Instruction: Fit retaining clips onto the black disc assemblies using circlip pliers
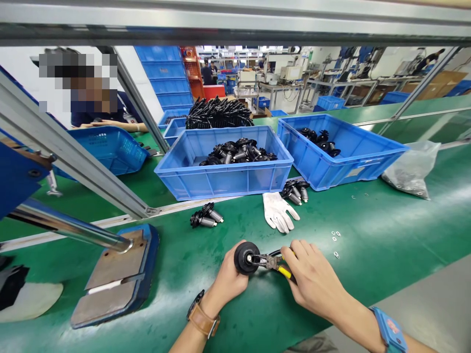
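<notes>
black round part (246,258): metal shaft end facing right | pliers (270,263): yellow-handled, tips touching that shaft

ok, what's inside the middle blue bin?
The middle blue bin holds a loose pile of black parts with metal shafts, toward the back. Its front wall hides the floor nearest the camera, so anything there cannot be seen.

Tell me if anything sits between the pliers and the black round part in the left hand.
Nothing visible does. The pliers in the right hand have their tips at the centre of the black round part, which the left hand grips. The white glove lies farther up the belt, apart from both.
</notes>
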Action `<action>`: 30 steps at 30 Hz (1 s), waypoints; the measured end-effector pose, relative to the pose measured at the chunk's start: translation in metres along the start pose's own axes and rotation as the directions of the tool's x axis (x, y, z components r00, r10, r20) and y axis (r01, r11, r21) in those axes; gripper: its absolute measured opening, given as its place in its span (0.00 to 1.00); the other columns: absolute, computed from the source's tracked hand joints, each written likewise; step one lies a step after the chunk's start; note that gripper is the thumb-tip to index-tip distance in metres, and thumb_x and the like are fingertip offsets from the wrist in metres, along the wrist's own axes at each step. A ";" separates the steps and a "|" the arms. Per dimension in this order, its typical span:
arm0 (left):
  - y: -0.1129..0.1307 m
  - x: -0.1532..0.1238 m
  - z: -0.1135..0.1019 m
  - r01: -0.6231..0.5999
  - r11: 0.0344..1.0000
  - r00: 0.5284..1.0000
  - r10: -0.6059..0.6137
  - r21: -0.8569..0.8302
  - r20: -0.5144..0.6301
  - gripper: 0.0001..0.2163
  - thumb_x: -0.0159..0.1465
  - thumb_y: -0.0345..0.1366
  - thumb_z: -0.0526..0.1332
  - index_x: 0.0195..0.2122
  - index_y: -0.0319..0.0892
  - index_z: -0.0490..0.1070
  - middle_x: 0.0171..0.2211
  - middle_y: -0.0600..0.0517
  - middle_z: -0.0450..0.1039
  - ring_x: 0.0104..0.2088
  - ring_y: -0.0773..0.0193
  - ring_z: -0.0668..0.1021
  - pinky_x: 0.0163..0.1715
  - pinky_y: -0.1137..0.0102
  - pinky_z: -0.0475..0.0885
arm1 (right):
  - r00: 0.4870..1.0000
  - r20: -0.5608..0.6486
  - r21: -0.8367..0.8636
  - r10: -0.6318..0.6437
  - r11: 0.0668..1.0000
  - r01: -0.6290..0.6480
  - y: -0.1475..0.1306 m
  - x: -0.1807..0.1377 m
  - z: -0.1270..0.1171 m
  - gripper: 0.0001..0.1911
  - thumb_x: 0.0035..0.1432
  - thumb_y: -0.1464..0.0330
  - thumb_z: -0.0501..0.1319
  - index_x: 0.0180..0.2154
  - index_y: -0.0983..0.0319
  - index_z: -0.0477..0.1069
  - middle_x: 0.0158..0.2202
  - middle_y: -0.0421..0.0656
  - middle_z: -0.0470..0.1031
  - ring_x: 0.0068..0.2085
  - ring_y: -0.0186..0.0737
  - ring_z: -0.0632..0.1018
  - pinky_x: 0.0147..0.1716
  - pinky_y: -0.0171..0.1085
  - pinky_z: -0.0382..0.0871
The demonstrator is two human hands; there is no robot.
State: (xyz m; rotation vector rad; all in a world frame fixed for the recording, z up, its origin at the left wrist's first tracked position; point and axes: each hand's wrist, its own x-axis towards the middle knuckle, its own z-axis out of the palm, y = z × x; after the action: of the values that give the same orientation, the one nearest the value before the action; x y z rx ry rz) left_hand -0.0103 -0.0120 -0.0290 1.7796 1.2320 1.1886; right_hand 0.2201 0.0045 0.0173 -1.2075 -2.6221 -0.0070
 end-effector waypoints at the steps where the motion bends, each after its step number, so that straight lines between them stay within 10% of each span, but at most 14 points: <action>1: 0.000 0.000 0.000 0.001 1.000 1.000 -0.001 0.004 0.000 0.07 0.58 0.24 0.56 0.32 0.43 0.66 0.30 0.52 0.69 0.31 0.63 0.71 0.34 0.69 0.67 | 1.000 -0.001 0.015 0.001 1.000 -0.001 0.000 0.000 0.001 0.11 0.53 0.72 0.62 0.40 0.60 0.65 0.37 0.44 0.64 0.36 0.44 0.61 0.34 0.41 0.51; 9: -0.008 -0.003 0.001 -0.018 0.997 0.999 0.021 0.072 -0.035 0.08 0.58 0.25 0.58 0.36 0.41 0.72 0.34 0.48 0.77 0.35 0.59 0.77 0.39 0.65 0.74 | 1.000 0.001 0.173 0.014 0.985 -0.014 0.004 -0.001 0.002 0.16 0.60 0.72 0.59 0.51 0.60 0.66 0.41 0.46 0.67 0.40 0.46 0.66 0.38 0.42 0.60; 13: -0.024 -0.007 0.003 0.103 0.993 0.985 -0.094 0.062 -0.142 0.12 0.59 0.30 0.61 0.44 0.40 0.77 0.43 0.43 0.82 0.45 0.51 0.81 0.50 0.56 0.75 | 0.979 -0.135 0.234 0.151 0.965 -0.117 0.061 -0.003 0.005 0.18 0.69 0.63 0.55 0.57 0.61 0.62 0.48 0.51 0.70 0.47 0.48 0.71 0.46 0.46 0.67; 17: -0.016 0.010 -0.009 0.232 0.972 0.908 -0.232 -0.041 -0.349 0.13 0.61 0.42 0.64 0.42 0.39 0.77 0.38 0.44 0.83 0.41 0.50 0.82 0.43 0.58 0.78 | 0.779 -0.279 0.062 0.561 0.820 -0.569 0.155 -0.022 0.022 0.25 0.65 0.52 0.54 0.51 0.66 0.69 0.43 0.56 0.73 0.45 0.59 0.74 0.43 0.52 0.69; 22: 0.027 0.081 -0.048 0.285 0.953 0.877 -0.215 0.105 -0.429 0.11 0.63 0.44 0.61 0.32 0.41 0.72 0.22 0.52 0.73 0.25 0.59 0.76 0.27 0.67 0.73 | 0.520 -0.264 -0.003 0.812 0.538 -0.843 0.219 -0.054 0.042 0.39 0.60 0.41 0.50 0.53 0.66 0.73 0.41 0.61 0.73 0.43 0.69 0.75 0.38 0.57 0.68; 30: 0.052 0.241 -0.097 0.277 0.885 0.853 -0.046 0.375 -0.521 0.08 0.58 0.25 0.60 0.39 0.39 0.72 0.39 0.41 0.78 0.46 0.50 0.79 0.51 0.56 0.71 | 0.530 -0.414 0.113 0.739 0.620 -0.776 0.212 -0.061 0.053 0.36 0.63 0.44 0.46 0.49 0.65 0.75 0.46 0.61 0.71 0.51 0.69 0.69 0.43 0.58 0.67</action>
State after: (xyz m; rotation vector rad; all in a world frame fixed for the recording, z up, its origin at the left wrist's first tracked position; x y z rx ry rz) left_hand -0.0480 0.1995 0.1263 1.6599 2.0598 1.4002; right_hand 0.4045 0.1034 -0.0695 -2.0233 -1.5472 -0.1998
